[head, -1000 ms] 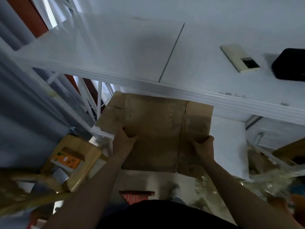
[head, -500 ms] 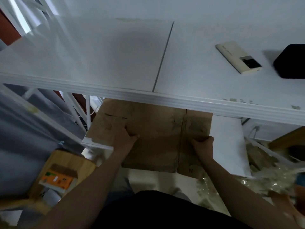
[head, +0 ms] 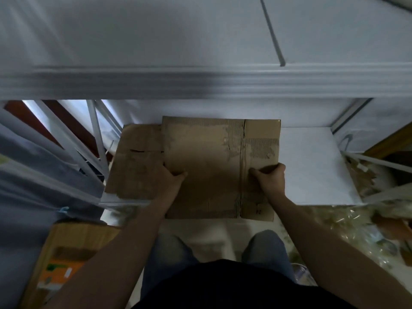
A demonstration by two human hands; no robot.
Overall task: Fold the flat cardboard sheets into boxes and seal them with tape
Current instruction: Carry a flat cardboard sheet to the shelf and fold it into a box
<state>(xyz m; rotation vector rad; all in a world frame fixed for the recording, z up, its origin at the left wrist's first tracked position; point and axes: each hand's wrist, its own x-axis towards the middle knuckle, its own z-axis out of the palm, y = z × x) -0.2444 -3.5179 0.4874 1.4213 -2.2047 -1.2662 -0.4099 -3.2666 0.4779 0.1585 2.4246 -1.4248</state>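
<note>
Fingers around cardboard sheet edges

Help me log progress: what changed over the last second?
The flat brown cardboard sheet seems drawn slightly toward the person: its far edge now shows clear of the white table edge, though the camera also tilted down. Nothing was grasped or released. The left hand and right hand still grip its sides; the second cardboard sheet beneath stays put.

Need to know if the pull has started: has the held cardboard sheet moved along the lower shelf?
No. The cardboard sheet still overhangs the front edge of the lower shelf about as before; the camera swung, not the sheet.
</note>
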